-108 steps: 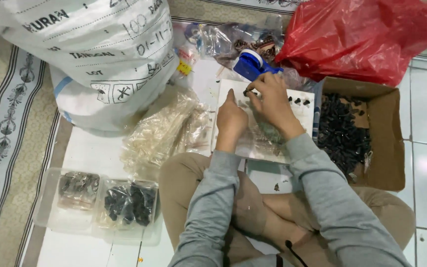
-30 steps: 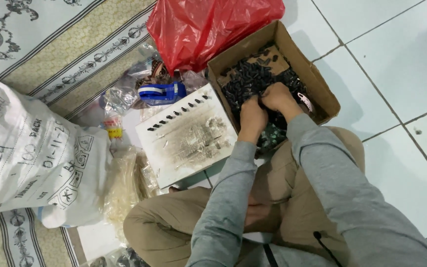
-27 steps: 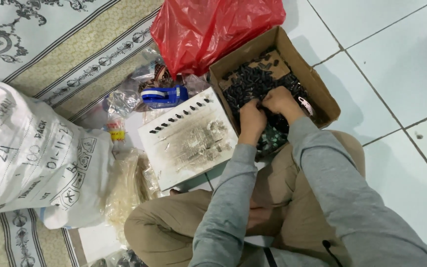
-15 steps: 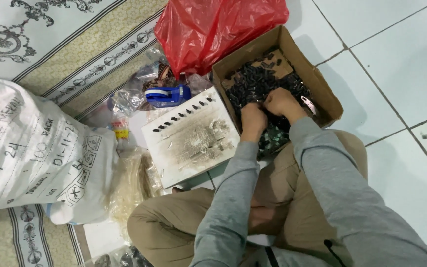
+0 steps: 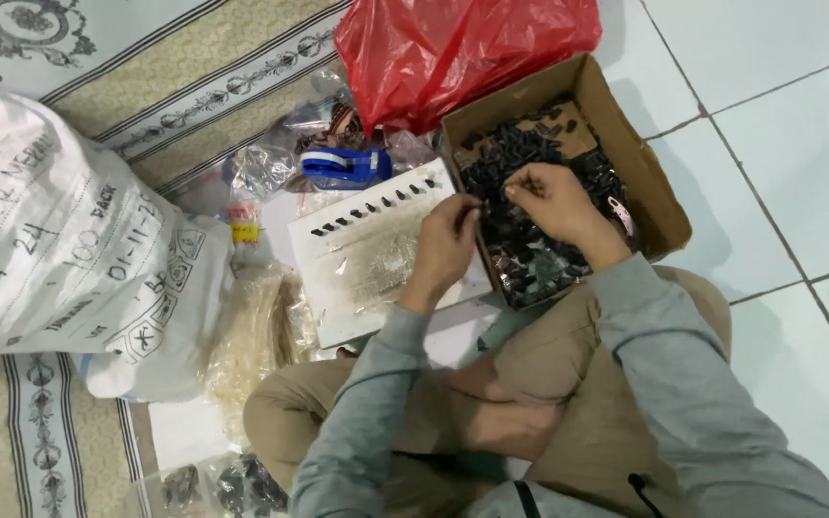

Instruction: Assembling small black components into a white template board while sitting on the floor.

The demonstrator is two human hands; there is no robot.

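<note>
**Both hands at the box of small black parts**

I see the cardboard box (image 5: 659, 206) on the tiled floor, open at the top and filled with a heap of small black parts (image 5: 530, 259), too many and too small for me to count. Its long axis runs from near my knees away toward the red plastic bag (image 5: 462, 48), tilted a little to the left in the view.

My right hand (image 5: 554, 201) is over the heap, fingers curled and pinched together near the tips; whether a part is caught between them I cannot tell. My left hand (image 5: 445, 245) sits at the box's left wall, fingers bent, thumb and forefinger close together at the edge of the white card (image 5: 367, 259); I cannot tell if it grips anything.

The card lies flat just beside the box, its long axis running diagonally from lower left to upper right. Along its far edge sits one row of small black parts (image 5: 376, 206), about nine, each with its long axis across the row.

Beyond the card lies one blue tape dispenser (image 5: 345, 165) among clear plastic bags. One large white sack (image 5: 69, 240) stands well to the left, on a patterned rug (image 5: 194, 77). A pile of clear bags (image 5: 256, 336) lies between sack and card.
</note>
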